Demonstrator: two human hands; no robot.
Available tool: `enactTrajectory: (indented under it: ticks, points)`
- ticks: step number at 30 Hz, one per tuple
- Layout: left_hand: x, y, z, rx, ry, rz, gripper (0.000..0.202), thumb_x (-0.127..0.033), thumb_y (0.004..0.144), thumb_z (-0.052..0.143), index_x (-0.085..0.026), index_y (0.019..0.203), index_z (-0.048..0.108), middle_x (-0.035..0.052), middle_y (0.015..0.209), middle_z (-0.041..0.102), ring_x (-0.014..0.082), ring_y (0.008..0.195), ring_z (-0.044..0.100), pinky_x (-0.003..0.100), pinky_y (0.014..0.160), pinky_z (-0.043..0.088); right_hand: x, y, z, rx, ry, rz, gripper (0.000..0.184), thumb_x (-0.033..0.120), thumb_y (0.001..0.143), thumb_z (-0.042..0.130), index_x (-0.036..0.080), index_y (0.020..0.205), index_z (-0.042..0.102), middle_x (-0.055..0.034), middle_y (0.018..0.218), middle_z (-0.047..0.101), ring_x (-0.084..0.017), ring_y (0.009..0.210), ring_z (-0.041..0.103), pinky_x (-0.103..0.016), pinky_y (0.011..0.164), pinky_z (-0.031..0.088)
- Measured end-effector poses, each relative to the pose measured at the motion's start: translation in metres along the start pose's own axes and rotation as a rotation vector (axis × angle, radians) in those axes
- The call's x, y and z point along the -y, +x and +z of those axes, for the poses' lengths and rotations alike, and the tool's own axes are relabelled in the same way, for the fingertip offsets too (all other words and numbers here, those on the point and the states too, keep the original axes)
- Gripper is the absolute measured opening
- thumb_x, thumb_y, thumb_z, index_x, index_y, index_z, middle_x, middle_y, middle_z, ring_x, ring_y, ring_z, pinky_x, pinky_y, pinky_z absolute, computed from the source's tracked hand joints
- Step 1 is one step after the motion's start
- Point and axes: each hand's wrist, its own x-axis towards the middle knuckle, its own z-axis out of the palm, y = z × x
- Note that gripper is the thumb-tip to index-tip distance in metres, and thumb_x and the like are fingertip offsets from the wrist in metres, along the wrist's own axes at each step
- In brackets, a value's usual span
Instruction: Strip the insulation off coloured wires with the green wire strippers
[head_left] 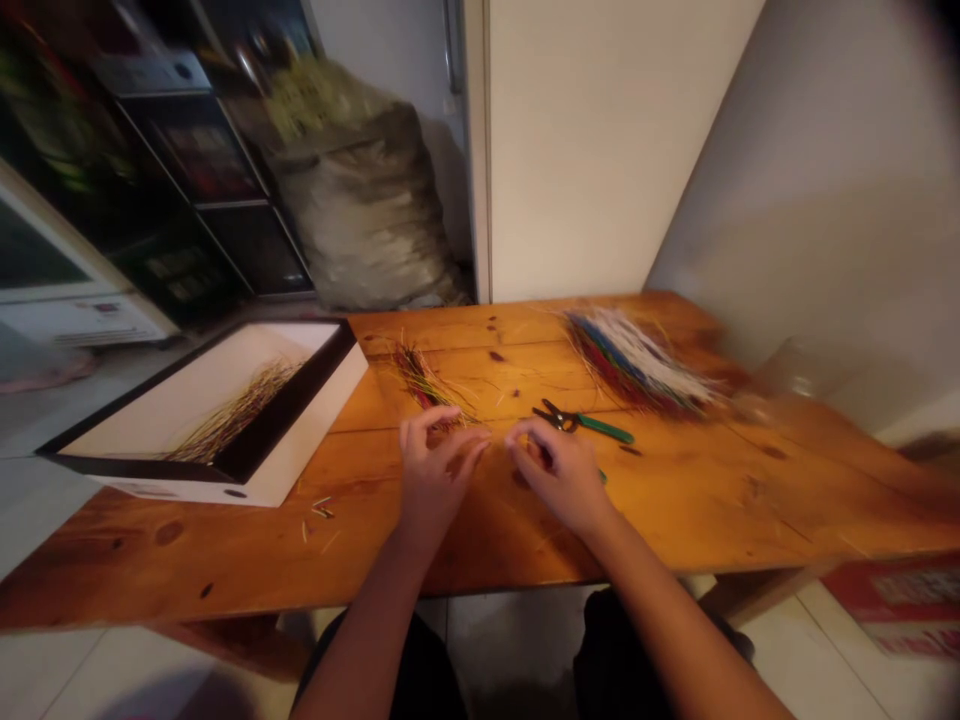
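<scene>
My left hand (pixel 439 465) hovers with curled fingers at the near end of a small bundle of thin multicoloured strands (pixel 424 385), its fingertips close to or touching the strands. My right hand (pixel 559 470) is curled next to it, fingertips pinched together; anything between them is hidden. Just beyond it lie green-handled wire cutters (pixel 581 422). A larger fan of white, blue, red and green strands (pixel 637 365) spreads across the wooden table (pixel 187 560). To the left, an open white box with a black rim (pixel 202 410) holds a pale bundle of strands (pixel 232 415).
A few short cut pieces (pixel 322 508) lie near the box. A blurred clear object (pixel 795 380) stands at the table's right. Behind the table are a bulging sack (pixel 367 200) and a dark shelf unit (pixel 202 170). A red-printed carton (pixel 896 605) sits on the floor.
</scene>
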Motion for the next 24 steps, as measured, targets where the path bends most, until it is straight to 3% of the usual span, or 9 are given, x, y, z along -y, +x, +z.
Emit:
enactTrajectory:
  ticks: [6,10,16,20,22,24]
  points:
    - [0.002,0.003,-0.002,0.055,-0.100,-0.050,0.008,-0.031,0.073,0.067,-0.024,0.076,0.069,0.0033,0.108,0.046,0.0156,0.097,0.048,0.031,0.086,0.044,-0.001,0.000,0.000,-0.002,0.008,-0.003,0.017,0.029,0.082,0.049,0.019,0.079,0.062,0.0073,0.048,0.038,-0.008,0.044,0.040,-0.019,0.048,0.029]
    - [0.003,0.003,0.000,0.097,-0.258,-0.179,0.011,-0.034,0.073,0.066,-0.023,0.071,0.069,0.0034,0.107,0.046,0.0153,0.097,0.050,0.031,0.089,0.043,0.001,0.001,-0.002,-0.004,-0.025,-0.036,0.016,0.028,0.083,0.049,0.019,0.080,0.062,0.0073,0.048,0.040,-0.008,0.044,0.042,-0.019,0.049,0.029]
    - [-0.003,0.000,0.007,0.225,-0.719,-0.675,0.017,-0.033,0.074,0.061,-0.018,0.066,0.061,0.0050,0.111,0.047,0.0158,0.097,0.050,0.029,0.086,0.042,0.003,0.000,0.000,-0.048,-0.182,-0.142,0.017,0.027,0.084,0.047,0.019,0.082,0.062,0.0053,0.050,0.047,-0.009,0.046,0.045,-0.020,0.050,0.029]
    - [-0.008,-0.003,0.011,0.356,-1.026,-0.991,0.015,-0.031,0.074,0.059,-0.017,0.068,0.057,0.0024,0.089,0.052,0.0119,0.080,0.051,0.023,0.072,0.042,0.000,-0.001,0.004,-0.060,-0.280,-0.211,0.018,0.025,0.085,0.045,0.019,0.084,0.062,0.0026,0.055,0.053,-0.011,0.051,0.050,-0.021,0.054,0.031]
    - [-0.008,-0.003,0.012,0.370,-1.004,-1.015,0.015,-0.032,0.075,0.056,-0.018,0.072,0.056,0.0005,0.079,0.051,0.0111,0.074,0.050,0.023,0.069,0.042,-0.002,0.000,0.006,-0.041,-0.260,-0.167,0.017,0.025,0.085,0.046,0.020,0.083,0.063,0.0033,0.054,0.052,-0.011,0.050,0.050,-0.021,0.053,0.031]
    - [-0.006,-0.002,0.012,0.283,-0.827,-0.884,0.012,-0.031,0.076,0.056,-0.019,0.076,0.056,0.0002,0.081,0.050,0.0119,0.078,0.050,0.025,0.074,0.042,-0.005,0.001,0.005,-0.012,-0.165,-0.066,0.017,0.028,0.084,0.048,0.021,0.082,0.063,0.0050,0.051,0.049,-0.010,0.047,0.048,-0.021,0.050,0.031]
